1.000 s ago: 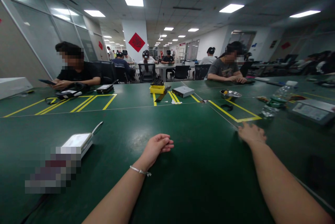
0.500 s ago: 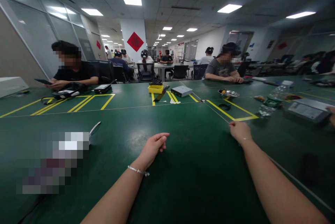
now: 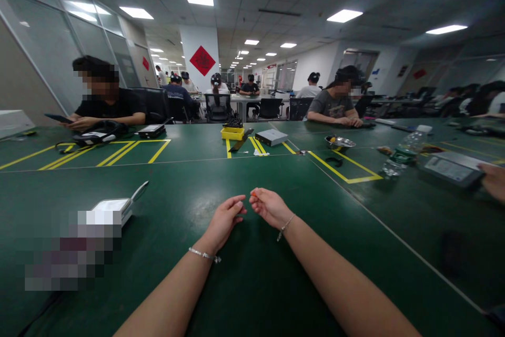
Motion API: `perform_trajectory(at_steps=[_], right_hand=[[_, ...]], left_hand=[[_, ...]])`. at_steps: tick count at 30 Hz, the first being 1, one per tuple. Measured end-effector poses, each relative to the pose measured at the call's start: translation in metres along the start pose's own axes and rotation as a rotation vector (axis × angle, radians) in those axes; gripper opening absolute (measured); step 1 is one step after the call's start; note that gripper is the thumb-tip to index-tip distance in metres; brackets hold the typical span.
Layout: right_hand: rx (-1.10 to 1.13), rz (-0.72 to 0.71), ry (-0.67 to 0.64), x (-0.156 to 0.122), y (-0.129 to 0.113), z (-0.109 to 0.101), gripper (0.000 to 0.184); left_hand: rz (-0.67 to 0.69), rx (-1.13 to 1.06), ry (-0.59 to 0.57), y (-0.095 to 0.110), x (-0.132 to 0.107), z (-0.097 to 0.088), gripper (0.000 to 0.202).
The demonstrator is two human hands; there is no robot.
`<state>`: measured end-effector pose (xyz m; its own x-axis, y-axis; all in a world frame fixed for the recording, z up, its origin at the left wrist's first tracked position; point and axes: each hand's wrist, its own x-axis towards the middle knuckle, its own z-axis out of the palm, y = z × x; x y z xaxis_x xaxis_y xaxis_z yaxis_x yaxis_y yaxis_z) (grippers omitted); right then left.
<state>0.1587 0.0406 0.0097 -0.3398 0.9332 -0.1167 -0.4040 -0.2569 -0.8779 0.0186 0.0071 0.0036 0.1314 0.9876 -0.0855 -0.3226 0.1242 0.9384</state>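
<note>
Left hand point(image 3: 225, 221) over the green table point(image 3: 169, 205) — fingers loosely bent, partly spread, nothing seen in its hold; just right of its fingertips, a small orange piece point(image 3: 253, 195), between the two hands; right hand point(image 3: 272, 208) pinches it at thumb and fingertips, other fingers curled in; metal bowl point(image 3: 340, 142) farther right, well apart; step in hand, by my reading: presenting the piece to the left hand; next move would call for left thumb and finger parting to meet it; piece mostly covered — pointing direction and long axis cannot be told.
</note>
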Motion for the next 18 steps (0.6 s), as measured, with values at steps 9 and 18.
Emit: perform_trajectory(at_steps=[9, 18], right_hand=[[0.037, 0.025, -0.025, -0.009, 0.005, -0.016, 0.017], [0.054, 0.057, -0.066, -0.009, 0.004, -0.018, 0.022]], left_hand=[[0.061, 0.066, 0.014, -0.004, -0.002, -0.001, 0.023], [0.126, 0.046, -0.034, -0.006, -0.003, -0.004, 0.019]])
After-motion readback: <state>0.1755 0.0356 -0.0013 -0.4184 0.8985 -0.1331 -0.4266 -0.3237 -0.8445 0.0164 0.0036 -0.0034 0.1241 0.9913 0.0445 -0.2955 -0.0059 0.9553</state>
